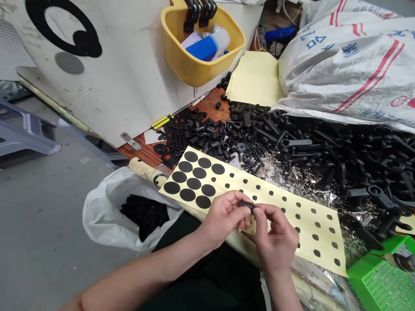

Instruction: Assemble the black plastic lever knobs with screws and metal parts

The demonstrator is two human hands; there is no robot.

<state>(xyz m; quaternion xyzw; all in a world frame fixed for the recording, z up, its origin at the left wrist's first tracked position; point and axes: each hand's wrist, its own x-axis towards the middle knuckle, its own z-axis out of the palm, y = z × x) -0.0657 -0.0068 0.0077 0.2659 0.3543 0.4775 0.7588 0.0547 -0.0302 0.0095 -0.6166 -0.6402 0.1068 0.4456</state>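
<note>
My left hand (223,216) and my right hand (279,235) meet over the near edge of a yellow backing sheet (292,207). Both pinch one small black plastic part (247,204) between thumb and fingertips. The sheet carries several large black round stickers (193,177) at its left end and rows of small black dots across the rest. Behind the sheet lies a big heap of black plastic parts (324,151), with short cylinders toward the left and long lever-shaped pieces on the right.
A yellow tub (191,65) with bottles and black clips hangs on a white board. A stack of yellow sheets (256,80) and a woven sack (350,65) sit behind. A white bag of black parts (142,211) hangs left; a green basket (379,276) stands right.
</note>
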